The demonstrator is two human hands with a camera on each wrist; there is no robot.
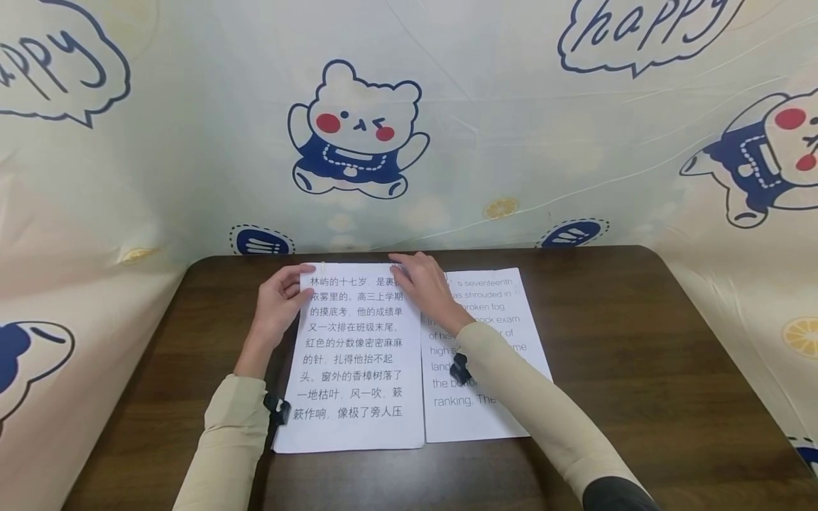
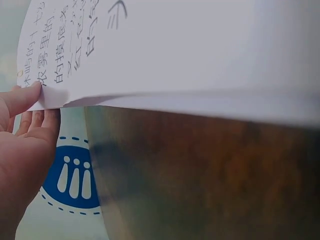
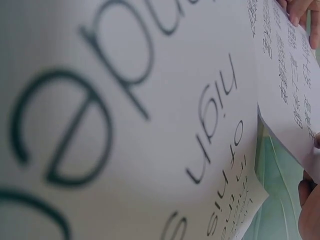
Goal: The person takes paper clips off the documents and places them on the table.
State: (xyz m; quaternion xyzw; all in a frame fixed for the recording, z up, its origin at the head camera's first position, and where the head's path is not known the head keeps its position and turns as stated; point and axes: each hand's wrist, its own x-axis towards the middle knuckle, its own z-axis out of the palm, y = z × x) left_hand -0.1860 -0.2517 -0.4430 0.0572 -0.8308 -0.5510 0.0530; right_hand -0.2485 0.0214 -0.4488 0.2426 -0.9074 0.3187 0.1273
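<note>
Head view — hands (image 1: 277, 301) (image 1: 427, 287) pinching left page (image 1: 353, 355), top corners, tabletop (image 1: 620, 355) rightward

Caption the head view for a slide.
Left hand and right hand hold a Chinese page beside an English page.

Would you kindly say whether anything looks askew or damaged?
Nothing stands out: the left hand and right hand hold the Chinese page near its top corners, beside the English page; no tear or spill shows.

Dark wooden table (image 1: 639, 397), pale backdrop (image 1: 486, 135), printed bears (image 1: 358, 128), orange slices (image 1: 501, 209)
</note>
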